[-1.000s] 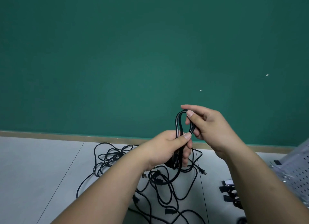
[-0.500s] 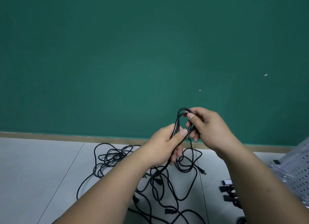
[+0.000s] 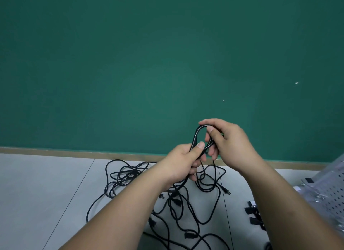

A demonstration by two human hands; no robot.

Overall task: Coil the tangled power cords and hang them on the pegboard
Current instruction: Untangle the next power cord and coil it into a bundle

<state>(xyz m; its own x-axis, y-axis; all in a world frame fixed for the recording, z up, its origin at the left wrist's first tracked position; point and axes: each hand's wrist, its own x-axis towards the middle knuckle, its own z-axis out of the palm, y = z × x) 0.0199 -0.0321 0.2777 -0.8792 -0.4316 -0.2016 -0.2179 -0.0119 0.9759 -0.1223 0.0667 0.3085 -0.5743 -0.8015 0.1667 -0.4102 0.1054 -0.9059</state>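
I hold a black power cord loop [image 3: 197,136] upright in front of the green wall. My left hand [image 3: 183,162] grips the lower part of the loop, thumb pressed on the strands. My right hand [image 3: 226,139] pinches the top of the loop between thumb and fingers. The cord's free strands hang down to a tangled pile of black cords [image 3: 130,175] on the grey floor, with a plug end [image 3: 226,191] lying to the right. The grey pegboard [image 3: 333,197] leans at the far right edge.
A green wall [image 3: 149,63] with a wooden baseboard [image 3: 55,151] stands straight ahead. Black clips or hooks [image 3: 251,212] lie on the floor beside the pegboard. More cord connectors [image 3: 189,235] lie between my forearms.
My left hand slid down the loop and re-gripped it lower. My right hand shifted its pinch on the loop's top, and the hanging strands swung slightly.
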